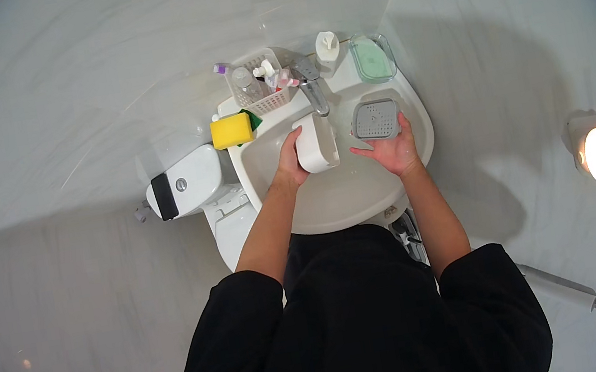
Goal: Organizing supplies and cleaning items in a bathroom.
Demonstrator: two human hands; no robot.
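Note:
Over the white washbasin (pixel 346 196), my left hand (pixel 290 161) grips a white plastic container (pixel 316 145) by its left side, tilted with its opening to the right. My right hand (pixel 392 150) holds a grey perforated tray (pixel 375 119), probably a soap dish insert, its holed face towards me. Thumb and palm support the tray from below and from its right edge. Between and above the two pieces, the chrome faucet (pixel 313 93) points down into the basin. Whether water runs from it I cannot tell.
A yellow sponge (pixel 231 131) and a white basket (pixel 270 103) of bottles and tubes stand on the basin's left rim. A pump bottle (pixel 327 47) and a glass dish with green soap (pixel 371 59) are at the back right. Left is a toilet tank (pixel 199 172) with a black phone (pixel 164 196).

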